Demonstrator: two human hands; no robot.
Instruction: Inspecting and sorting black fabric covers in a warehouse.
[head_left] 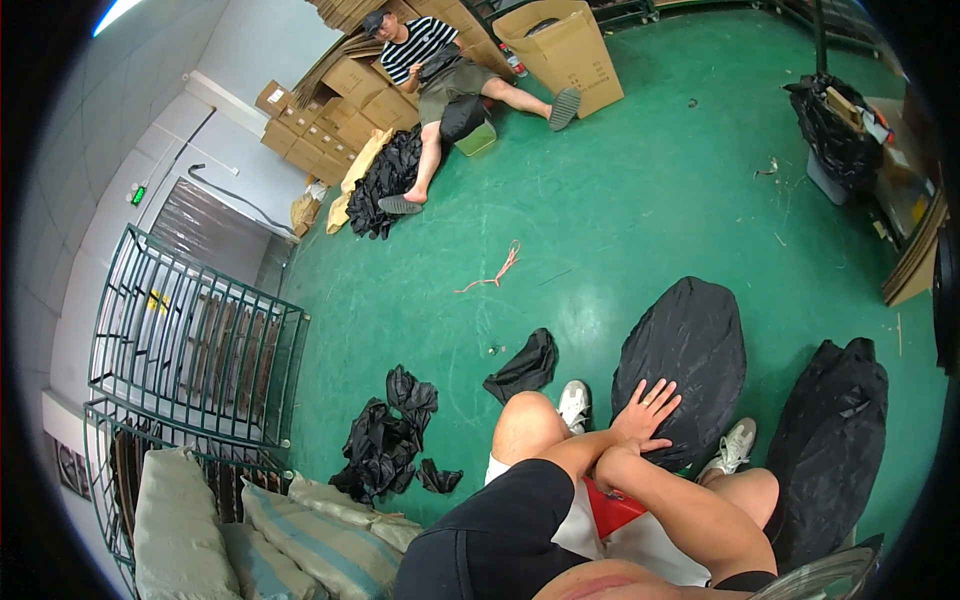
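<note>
My left hand (647, 412) lies flat on a large oval bundle of black fabric (684, 350), fingers spread. The bundle rests on the floor between my shoes and looks smooth and taut. My right hand (618, 466) is bent down just below the left wrist, close to the near edge of the bundle. Its fingers are hidden behind the wrist and forearm. A bright red piece (612, 512) shows under my right forearm, between my legs; what it is I cannot make out.
Another long black bundle (828, 440) lies to my right. Crumpled black fabric (385, 440) and a smaller piece (524, 364) lie left. Woven sacks (310, 525) and a green metal rack (195, 340) stand at left. A seated person (430, 60) handles black fabric beside cartons (560, 55).
</note>
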